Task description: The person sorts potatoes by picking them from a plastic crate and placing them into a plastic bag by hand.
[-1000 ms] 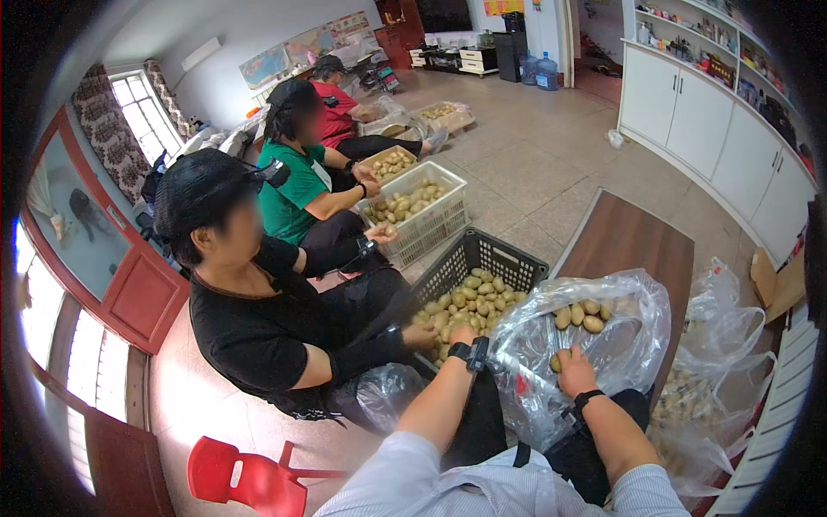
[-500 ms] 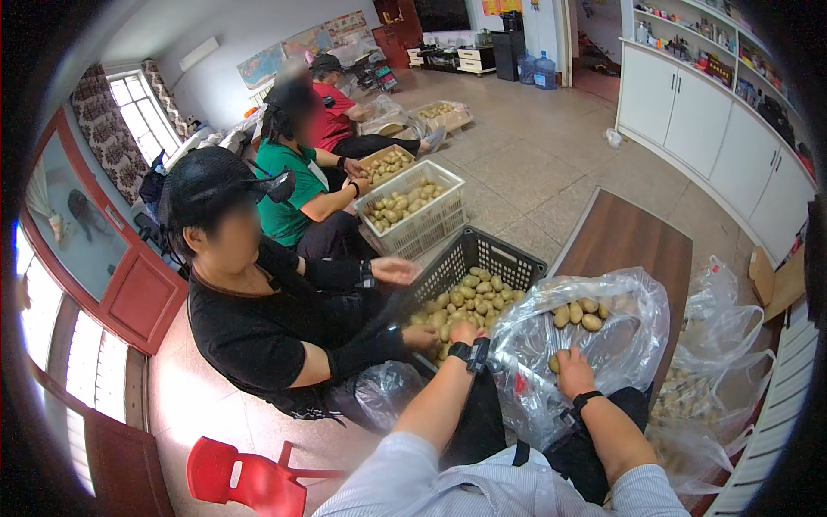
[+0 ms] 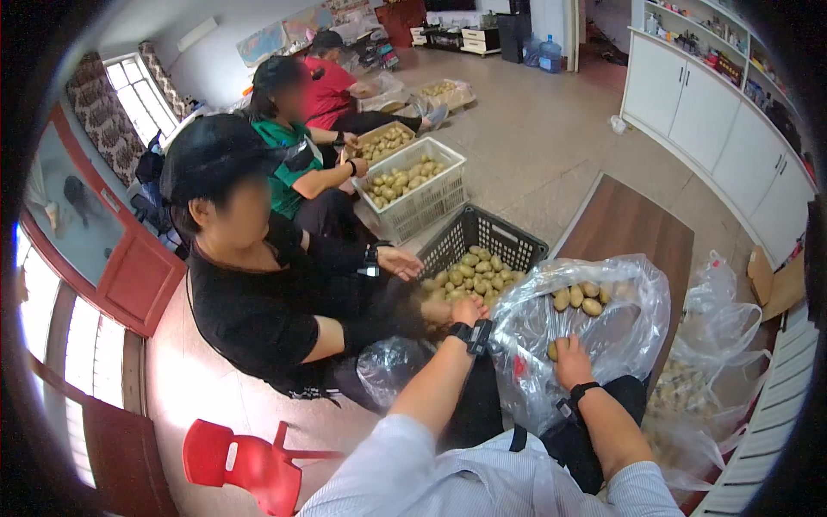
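Note:
My right hand is closed on a kiwifruit, greenish brown and oval, inside a clear plastic bag. Farther back in this bag lie several more kiwifruit. My left hand reaches into the pile of kiwifruit in a black slatted crate. Its fingertips are hidden, so what it holds does not show. Close by on the left, a co-worker's blurred hand is in the same crate, while their other hand hovers over its edge.
A brown tabletop stands behind the bag. Filled clear bags lie to my right. Beyond the black crate is a white crate of kiwifruit, with two more people beside boxes. A red chair stands at lower left.
My left hand has shifted slightly upward in the crate, and my right hand stays in the bag with the kiwifruit. The co-worker's lower hand has moved right, nearer my left hand.

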The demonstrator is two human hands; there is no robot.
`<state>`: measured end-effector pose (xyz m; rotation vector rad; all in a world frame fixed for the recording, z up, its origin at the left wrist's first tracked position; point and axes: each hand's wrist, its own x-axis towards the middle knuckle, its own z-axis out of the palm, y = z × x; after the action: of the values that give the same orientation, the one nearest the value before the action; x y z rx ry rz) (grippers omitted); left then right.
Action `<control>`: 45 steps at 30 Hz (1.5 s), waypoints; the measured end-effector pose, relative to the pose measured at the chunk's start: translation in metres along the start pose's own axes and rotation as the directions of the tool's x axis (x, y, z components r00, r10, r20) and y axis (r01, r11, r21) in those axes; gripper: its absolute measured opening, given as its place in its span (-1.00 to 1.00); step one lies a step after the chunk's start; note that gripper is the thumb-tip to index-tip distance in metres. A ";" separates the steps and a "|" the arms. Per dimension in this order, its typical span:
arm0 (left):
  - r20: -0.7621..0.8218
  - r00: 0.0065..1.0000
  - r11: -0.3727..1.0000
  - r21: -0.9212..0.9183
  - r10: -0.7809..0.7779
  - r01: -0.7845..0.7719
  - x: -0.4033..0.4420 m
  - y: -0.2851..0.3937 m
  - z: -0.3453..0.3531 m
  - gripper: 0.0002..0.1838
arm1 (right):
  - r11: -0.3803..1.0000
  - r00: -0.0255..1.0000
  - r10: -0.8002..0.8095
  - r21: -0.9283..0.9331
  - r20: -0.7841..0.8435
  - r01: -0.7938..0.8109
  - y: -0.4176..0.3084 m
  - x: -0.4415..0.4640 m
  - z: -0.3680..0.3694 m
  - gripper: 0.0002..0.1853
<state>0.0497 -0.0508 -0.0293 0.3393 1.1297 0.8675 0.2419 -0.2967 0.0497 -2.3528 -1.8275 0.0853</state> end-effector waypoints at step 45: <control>0.234 0.956 0.971 0.202 -0.175 0.128 -0.068 0.027 0.032 -0.74 | 0.637 0.943 0.270 0.698 0.197 -0.328 -0.027 0.046 -0.030 -0.49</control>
<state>0.0559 -0.0781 0.0452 0.4944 0.9876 0.5665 0.2322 -0.2485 0.0859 -2.0152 -1.0702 0.7968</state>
